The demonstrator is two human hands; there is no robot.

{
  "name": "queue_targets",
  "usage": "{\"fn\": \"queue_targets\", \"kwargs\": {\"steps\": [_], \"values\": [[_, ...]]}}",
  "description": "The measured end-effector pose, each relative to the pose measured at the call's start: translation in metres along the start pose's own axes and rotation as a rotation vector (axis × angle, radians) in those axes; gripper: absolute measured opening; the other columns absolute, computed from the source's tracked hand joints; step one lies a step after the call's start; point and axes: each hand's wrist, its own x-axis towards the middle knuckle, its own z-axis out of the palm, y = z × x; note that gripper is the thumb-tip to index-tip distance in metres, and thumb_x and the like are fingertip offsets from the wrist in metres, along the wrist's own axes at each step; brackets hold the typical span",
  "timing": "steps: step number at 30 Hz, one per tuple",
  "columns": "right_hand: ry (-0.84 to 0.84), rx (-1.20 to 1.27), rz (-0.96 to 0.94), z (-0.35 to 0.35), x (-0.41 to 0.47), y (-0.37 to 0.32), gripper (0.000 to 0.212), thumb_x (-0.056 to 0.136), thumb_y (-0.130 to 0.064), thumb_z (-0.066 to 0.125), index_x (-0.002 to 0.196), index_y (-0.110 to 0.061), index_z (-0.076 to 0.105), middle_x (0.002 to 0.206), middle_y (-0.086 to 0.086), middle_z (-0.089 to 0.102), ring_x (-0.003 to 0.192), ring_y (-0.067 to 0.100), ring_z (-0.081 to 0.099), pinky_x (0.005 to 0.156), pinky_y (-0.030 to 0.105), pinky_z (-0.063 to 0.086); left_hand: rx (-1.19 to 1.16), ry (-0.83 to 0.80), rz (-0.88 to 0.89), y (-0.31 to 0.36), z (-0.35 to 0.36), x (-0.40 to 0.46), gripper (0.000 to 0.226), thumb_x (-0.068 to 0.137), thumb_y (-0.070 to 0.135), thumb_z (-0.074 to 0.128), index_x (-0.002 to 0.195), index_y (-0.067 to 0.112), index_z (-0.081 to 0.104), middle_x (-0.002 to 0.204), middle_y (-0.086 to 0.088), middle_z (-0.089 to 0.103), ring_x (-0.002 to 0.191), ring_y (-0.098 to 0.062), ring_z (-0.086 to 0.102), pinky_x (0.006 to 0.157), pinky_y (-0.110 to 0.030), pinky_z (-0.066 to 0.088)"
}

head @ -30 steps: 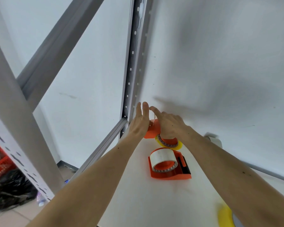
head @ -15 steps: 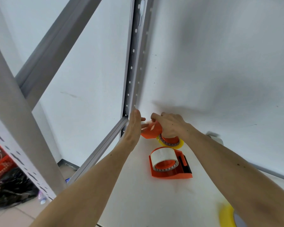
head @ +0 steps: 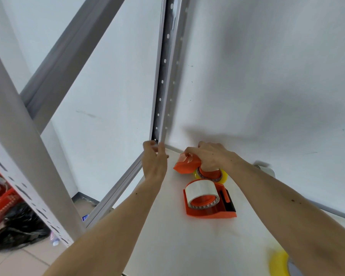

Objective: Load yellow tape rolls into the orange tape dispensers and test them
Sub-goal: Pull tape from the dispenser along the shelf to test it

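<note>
At the back of the white shelf board (head: pixel 187 246), my right hand (head: pixel 209 156) grips from above an orange tape dispenser (head: pixel 184 166) that carries a yellow tape roll (head: pixel 224 176). My left hand (head: pixel 154 162) is to its left, at the foot of the perforated metal post (head: pixel 163 96), seen from the back with its fingertips drawn together. No tape strip shows between the hands. A second orange dispenser (head: pixel 207 214) lies nearer to me on its side and holds a pale roll (head: pixel 200 188). A loose yellow roll (head: pixel 278 263) sits blurred at the bottom right.
The white wall rises just behind the dispensers. A grey shelf rail (head: pixel 116 188) runs along the board's left edge. A pale round object (head: pixel 266 169) sits at the back right. Down on the floor to the left are a red basket (head: pixel 0 204) and a black bag (head: pixel 18 230).
My left hand has moved left, away from the far dispenser to the foot of the post. My right hand has stayed on that dispenser and pressed it lower.
</note>
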Motion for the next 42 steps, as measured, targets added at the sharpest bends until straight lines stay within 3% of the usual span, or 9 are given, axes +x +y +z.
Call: {"fn": "queue_targets", "kwargs": {"steps": [3,6,10,15,19,22,27,32,42], "values": [[-0.009,-0.025,-0.028,-0.004,0.005,-0.004,0.070,0.086,-0.027,0.061,0.146,-0.046,0.030,0.126,0.007,0.049,0.105,0.030,0.056,0.075,0.035,0.044,0.488,-0.207,-0.100,-0.022,-0.003,0.000,0.056,0.078,0.009,0.064,0.129,0.010,0.044,0.128,-0.006,0.053,0.117,-0.027,0.054,0.085,-0.037,0.051],[-0.030,-0.042,-0.048,-0.005,0.009,-0.012,0.070,0.085,-0.027,0.063,0.145,-0.044,0.032,0.124,0.006,0.050,0.103,0.029,0.055,0.073,0.035,0.042,0.834,-0.510,-0.143,-0.035,-0.001,-0.003,0.096,0.070,0.019,0.082,0.147,0.003,0.027,0.153,-0.011,0.030,0.144,-0.030,0.027,0.109,-0.040,0.040],[-0.048,-0.089,-0.061,-0.004,0.014,-0.020,0.068,0.083,-0.030,0.064,0.144,-0.042,0.035,0.123,0.008,0.052,0.102,0.028,0.056,0.072,0.035,0.038,1.056,-0.616,-0.061,-0.048,0.001,-0.002,0.121,0.067,0.030,0.088,0.154,0.000,0.010,0.165,-0.013,0.001,0.153,-0.027,-0.007,0.123,-0.040,0.015],[-0.100,-0.146,-0.088,-0.009,0.019,-0.028,0.073,0.078,-0.053,0.068,0.142,-0.039,0.036,0.121,0.008,0.055,0.106,0.030,0.059,0.080,0.038,0.043,1.067,-0.597,-0.040,-0.052,0.000,-0.003,0.123,0.068,0.028,0.088,0.155,0.001,0.005,0.165,-0.013,-0.006,0.152,-0.026,-0.011,0.122,-0.040,0.012],[-0.027,-0.142,-0.058,-0.005,0.020,-0.028,0.092,0.077,-0.084,0.041,0.154,-0.038,0.019,0.107,0.007,0.064,0.093,0.028,0.062,0.072,0.034,0.039,1.070,-0.596,-0.024,-0.053,-0.002,-0.003,0.119,0.068,0.029,0.088,0.154,0.002,0.010,0.166,-0.011,-0.004,0.153,-0.024,-0.010,0.121,-0.041,0.017],[0.005,-0.135,0.018,-0.002,0.022,-0.030,0.092,0.078,-0.084,0.042,0.141,-0.018,0.035,0.095,0.003,0.065,0.077,0.023,0.056,0.068,0.034,0.039,1.081,-0.592,-0.018,-0.053,0.000,-0.004,0.118,0.068,0.029,0.088,0.154,0.002,0.012,0.166,-0.011,-0.003,0.153,-0.025,-0.010,0.120,-0.043,0.019],[-0.083,-0.231,-0.002,-0.003,0.030,-0.030,0.070,0.079,-0.084,0.035,0.104,-0.024,0.060,0.096,0.001,0.065,0.084,0.021,0.054,0.100,0.053,0.032,1.134,-0.591,-0.006,-0.052,0.003,-0.002,0.112,0.066,0.032,0.089,0.151,0.001,0.022,0.165,-0.014,0.004,0.153,-0.028,-0.005,0.119,-0.044,0.023],[-0.115,-0.220,-0.074,-0.003,0.035,-0.030,0.061,0.081,-0.077,0.042,0.108,-0.027,0.063,0.097,0.001,0.063,0.088,0.022,0.060,0.072,0.036,0.041,1.195,-0.603,0.006,-0.052,0.006,0.000,0.103,0.065,0.034,0.089,0.147,0.003,0.035,0.163,-0.016,0.008,0.152,-0.031,-0.002,0.117,-0.045,0.027],[-0.198,-0.278,-0.079,-0.016,0.042,-0.037,0.053,0.080,-0.071,0.049,0.101,-0.023,0.062,0.093,-0.001,0.062,0.086,0.022,0.058,0.076,0.037,0.038,1.205,-0.658,0.014,-0.048,0.001,0.000,0.084,0.069,0.035,0.086,0.139,0.005,0.049,0.164,-0.018,0.001,0.152,-0.032,-0.005,0.115,-0.047,0.033]]}}
